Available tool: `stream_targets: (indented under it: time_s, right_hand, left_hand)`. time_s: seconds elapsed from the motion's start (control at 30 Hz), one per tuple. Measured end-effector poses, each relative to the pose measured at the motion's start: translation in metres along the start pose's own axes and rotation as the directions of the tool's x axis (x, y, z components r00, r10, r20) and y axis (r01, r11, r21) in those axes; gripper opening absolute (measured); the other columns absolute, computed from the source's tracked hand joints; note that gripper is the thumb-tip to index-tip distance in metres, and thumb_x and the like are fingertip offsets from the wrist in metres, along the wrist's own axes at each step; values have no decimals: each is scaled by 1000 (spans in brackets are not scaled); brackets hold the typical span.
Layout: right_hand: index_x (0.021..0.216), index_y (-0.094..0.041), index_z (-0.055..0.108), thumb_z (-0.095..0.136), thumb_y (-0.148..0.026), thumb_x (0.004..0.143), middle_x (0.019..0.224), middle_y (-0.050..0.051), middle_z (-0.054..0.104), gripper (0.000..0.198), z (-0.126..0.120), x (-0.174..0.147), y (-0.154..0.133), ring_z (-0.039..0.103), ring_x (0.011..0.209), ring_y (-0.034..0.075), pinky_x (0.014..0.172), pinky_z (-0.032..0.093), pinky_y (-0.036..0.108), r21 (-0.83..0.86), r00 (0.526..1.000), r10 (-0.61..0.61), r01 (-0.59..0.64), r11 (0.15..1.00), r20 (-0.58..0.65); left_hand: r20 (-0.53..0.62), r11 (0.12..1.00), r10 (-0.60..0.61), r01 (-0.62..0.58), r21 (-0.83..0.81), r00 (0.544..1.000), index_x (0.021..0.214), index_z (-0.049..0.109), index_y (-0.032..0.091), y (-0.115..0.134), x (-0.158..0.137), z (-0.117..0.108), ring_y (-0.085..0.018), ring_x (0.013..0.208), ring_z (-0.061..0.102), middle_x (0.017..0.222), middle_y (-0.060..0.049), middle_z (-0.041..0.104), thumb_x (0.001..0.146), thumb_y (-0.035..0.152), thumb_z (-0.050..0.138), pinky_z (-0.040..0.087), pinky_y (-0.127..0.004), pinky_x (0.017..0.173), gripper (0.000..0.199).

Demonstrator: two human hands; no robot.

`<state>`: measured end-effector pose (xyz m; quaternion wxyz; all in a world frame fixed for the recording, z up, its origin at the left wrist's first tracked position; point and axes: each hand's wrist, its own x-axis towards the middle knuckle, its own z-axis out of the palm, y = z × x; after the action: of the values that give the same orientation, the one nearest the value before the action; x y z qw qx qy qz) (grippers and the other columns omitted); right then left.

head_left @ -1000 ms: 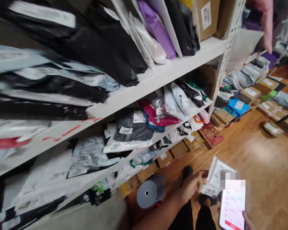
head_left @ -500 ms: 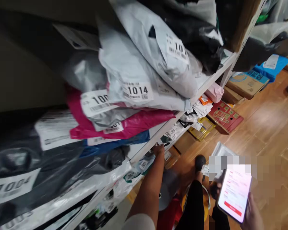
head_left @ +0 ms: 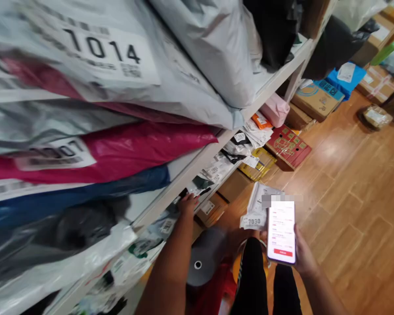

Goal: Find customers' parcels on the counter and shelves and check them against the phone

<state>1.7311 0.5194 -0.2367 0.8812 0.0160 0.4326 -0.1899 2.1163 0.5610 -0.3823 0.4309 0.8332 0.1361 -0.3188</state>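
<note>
We are reaching our left hand into the lower shelf, fingers lying together on the small labelled parcels stacked just beyond the fingertips. Our right hand is gripping a lit phone, fingers wrapped behind it, with a white mailer pinched against its far side.

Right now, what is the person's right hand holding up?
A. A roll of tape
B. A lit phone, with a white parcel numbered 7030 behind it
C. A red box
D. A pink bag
B: the right hand grips a phone with its screen lit, and a white parcel labelled 7030 sits just behind it.
</note>
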Motion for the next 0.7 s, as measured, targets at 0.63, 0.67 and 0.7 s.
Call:
stream_targets:
  time_s: [0.63,0.67,0.7]
  right_hand:
    - [96,-30,79,78,-69,62,97,9,81,53,-18,-13,6,77,86,28,92,57,44,136,915,115,-66,988,-387]
    - [96,-29,79,79,-68,61,99,9,80,52,-19,-14,8,77,88,28,93,57,43,134,922,118,-72,988,-369]
    - [96,-28,79,80,-67,61,101,9,80,53,-20,-15,9,77,89,29,93,57,44,129,927,122,-81,988,-355]
  left_hand:
    - [-48,999,50,-50,7,998,106,63,13,-45,23,3,-14,77,65,94,-4,67,96,31,59,58,-31,68,21]
    - [-65,998,61,-60,26,996,107,63,13,-46,24,5,-15,77,65,95,-4,67,96,32,59,58,-32,69,23]
    - [-80,996,80,-77,47,994,109,63,13,-47,23,8,-15,78,66,96,-5,67,97,34,58,58,-33,70,24]
